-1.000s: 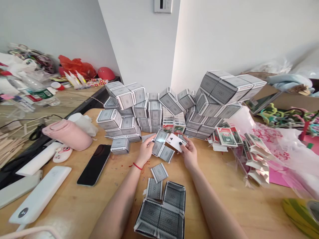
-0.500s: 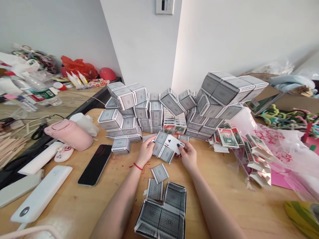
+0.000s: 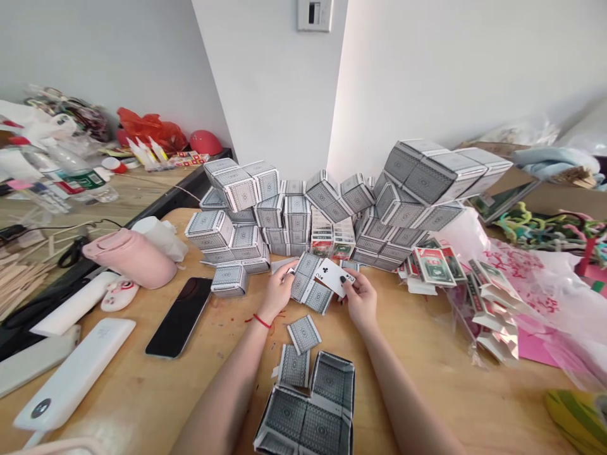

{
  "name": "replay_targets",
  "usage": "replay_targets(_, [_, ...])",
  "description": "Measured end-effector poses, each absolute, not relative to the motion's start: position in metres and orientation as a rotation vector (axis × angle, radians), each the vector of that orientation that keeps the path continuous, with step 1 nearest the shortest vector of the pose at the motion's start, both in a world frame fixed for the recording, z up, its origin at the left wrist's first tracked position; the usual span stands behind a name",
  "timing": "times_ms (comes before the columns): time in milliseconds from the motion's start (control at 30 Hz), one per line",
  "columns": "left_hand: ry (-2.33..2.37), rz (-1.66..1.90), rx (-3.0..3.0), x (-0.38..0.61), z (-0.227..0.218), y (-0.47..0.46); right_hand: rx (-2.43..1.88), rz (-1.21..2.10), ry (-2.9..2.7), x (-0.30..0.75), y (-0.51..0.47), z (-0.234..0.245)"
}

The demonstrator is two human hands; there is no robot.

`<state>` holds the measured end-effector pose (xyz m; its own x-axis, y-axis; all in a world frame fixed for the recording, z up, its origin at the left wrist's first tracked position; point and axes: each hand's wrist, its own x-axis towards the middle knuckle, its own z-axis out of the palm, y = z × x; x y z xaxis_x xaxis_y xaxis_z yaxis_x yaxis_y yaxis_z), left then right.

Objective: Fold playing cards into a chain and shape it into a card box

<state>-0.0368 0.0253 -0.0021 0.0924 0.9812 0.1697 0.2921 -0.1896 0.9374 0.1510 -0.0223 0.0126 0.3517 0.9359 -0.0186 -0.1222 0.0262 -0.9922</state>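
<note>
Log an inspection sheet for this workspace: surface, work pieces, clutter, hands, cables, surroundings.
Surface: wooden table, small red bits near the left wrist.
Work pieces: card blocks stacked at the back; L-shaped card piece in front.
Clutter: phone, pink roll, opened card boxes.
Hands: left hand holds joined cards; right hand pinches two of clubs.
Cables: black cord at far left.
Surroundings: pale walls, switch plate.

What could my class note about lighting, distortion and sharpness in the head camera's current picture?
Head view: the right wall looks brighter than the grey left wall; head view: wide-angle stretching shows in the white power bank; head view: the yellow roll looks soft, while the white card shows a legible club.
</note>
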Motion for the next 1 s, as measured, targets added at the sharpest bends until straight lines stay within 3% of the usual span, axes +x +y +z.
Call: replay_targets(1000, [1.275,1.134,1.576,-0.033,0.007,0.021,-1.28,0.995,-1.026,0.157,-0.02,0.004])
